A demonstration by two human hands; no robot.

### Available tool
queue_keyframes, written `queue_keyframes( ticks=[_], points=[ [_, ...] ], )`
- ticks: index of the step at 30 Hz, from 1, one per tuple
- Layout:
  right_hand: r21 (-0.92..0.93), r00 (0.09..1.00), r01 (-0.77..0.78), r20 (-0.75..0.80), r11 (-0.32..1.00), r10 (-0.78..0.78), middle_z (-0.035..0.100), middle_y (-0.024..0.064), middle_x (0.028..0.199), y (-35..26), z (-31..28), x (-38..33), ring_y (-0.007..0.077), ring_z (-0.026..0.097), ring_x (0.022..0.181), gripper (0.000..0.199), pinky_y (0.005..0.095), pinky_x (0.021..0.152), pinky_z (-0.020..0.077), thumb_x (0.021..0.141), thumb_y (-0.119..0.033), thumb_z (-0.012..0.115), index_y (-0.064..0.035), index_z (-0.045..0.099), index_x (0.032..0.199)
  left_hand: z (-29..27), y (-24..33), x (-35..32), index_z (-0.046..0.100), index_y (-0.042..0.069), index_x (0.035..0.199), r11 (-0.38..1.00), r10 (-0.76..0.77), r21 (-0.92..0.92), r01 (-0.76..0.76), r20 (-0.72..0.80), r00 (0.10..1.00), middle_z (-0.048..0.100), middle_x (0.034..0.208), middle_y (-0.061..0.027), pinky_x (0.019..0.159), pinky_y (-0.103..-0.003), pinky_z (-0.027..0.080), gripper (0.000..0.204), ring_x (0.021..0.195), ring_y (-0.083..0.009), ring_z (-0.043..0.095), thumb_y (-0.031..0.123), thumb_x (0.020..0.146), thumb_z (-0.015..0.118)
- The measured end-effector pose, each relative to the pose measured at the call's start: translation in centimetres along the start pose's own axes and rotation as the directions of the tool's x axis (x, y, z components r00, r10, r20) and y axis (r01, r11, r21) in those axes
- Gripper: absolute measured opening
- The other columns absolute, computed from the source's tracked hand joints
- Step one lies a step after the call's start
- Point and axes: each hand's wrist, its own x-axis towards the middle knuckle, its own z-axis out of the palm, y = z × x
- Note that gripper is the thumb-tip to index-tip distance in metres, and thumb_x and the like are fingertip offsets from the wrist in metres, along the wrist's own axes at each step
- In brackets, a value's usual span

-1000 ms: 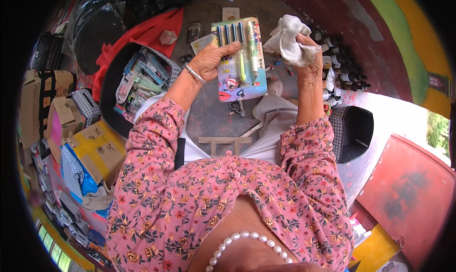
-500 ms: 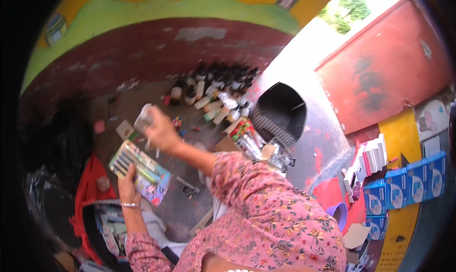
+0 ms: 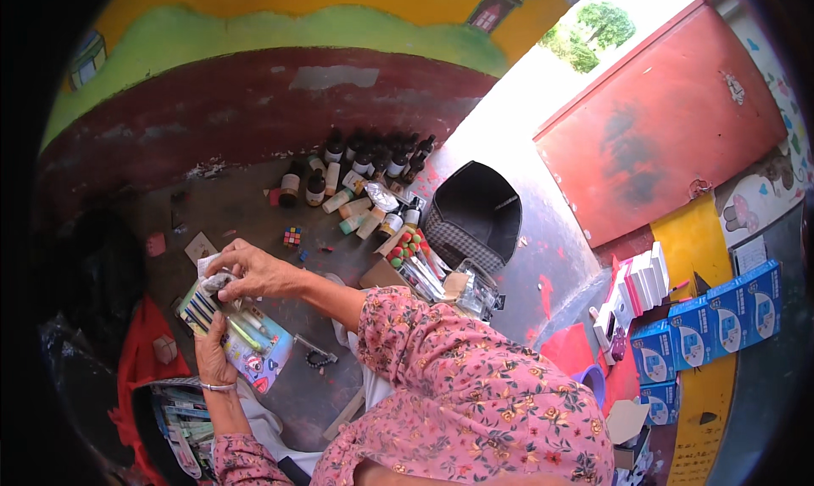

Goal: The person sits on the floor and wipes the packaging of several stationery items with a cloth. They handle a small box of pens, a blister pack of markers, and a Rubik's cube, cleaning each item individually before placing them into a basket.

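Note:
My left hand [image 3: 214, 357] grips the lower edge of a colourful toothbrush pack [image 3: 264, 350], a printed card with long green and pale handles and a striped top. It tilts above the dark floor. Fingers of my right hand [image 3: 254, 270] pinch a crumpled grey cloth [image 3: 219, 284] against the pack's upper end. Beside my left forearm stands a dark bag [image 3: 161, 382] filled with similar slim packs.
Dark bottles [image 3: 365, 159] and pale tubes crowd the floor by the wall. A puzzle cube [image 3: 292, 236], an open black bag [image 3: 475, 202] and a box of slim packs [image 3: 386, 274] lie nearby. Blue boxes [image 3: 716, 325] stand at right, below a red door [image 3: 661, 121].
My right hand has come down with the grey cloth from above the toothbrush pack onto its upper end. My left hand still holds the pack. The whole view has shifted slightly.

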Motion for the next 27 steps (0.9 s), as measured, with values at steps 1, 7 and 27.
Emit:
queue_keyframes(
  ticks=[1,7,27],
  points=[
    [0.061,1.000,-0.007,-0.005,0.998,0.008,0.047,0.0108,0.102,0.2,0.2,0.1,0.0171,0.047,0.095,0.045,0.0301,0.080,0.0401,0.067,-0.021,0.069,-0.0041,0.056,0.106,0.0,-0.1,0.0,0.040,0.004,0.120,1.000,0.014,-0.011,-0.014,-0.003,1.000,0.052,0.111,-0.0054,0.083,-0.029,0.045,0.041,0.097,-0.0166,0.054,0.006,0.082,0.055],
    [0.183,0.994,0.029,-0.110,0.983,-0.009,0.057,0.0059,0.084,1.1,1.9,0.5,0.0098,0.053,0.079,0.028,0.0247,0.069,0.0440,0.067,-0.001,0.061,-0.0009,0.053,0.094,0.6,0.1,-0.1,0.045,0.004,0.115,0.996,0.020,0.086,-0.019,-0.016,1.000,0.055,0.105,-0.0037,0.079,-0.027,0.046,0.037,0.091,-0.0138,0.055,0.004,0.081,0.058],
    [-0.717,0.984,0.062,-0.072,0.695,-0.163,0.048,0.0180,0.086,1.0,3.3,-2.2,0.0373,0.054,0.075,0.026,0.0459,0.062,0.0442,0.070,-0.018,0.056,-0.0089,0.049,0.093,-0.4,-1.4,0.5,0.046,0.006,0.117,0.994,-0.061,0.093,0.063,-0.025,0.998,0.054,0.108,-0.0011,0.080,-0.027,0.044,0.032,0.097,-0.0135,0.052,0.015,0.086,0.051]
  ],
)
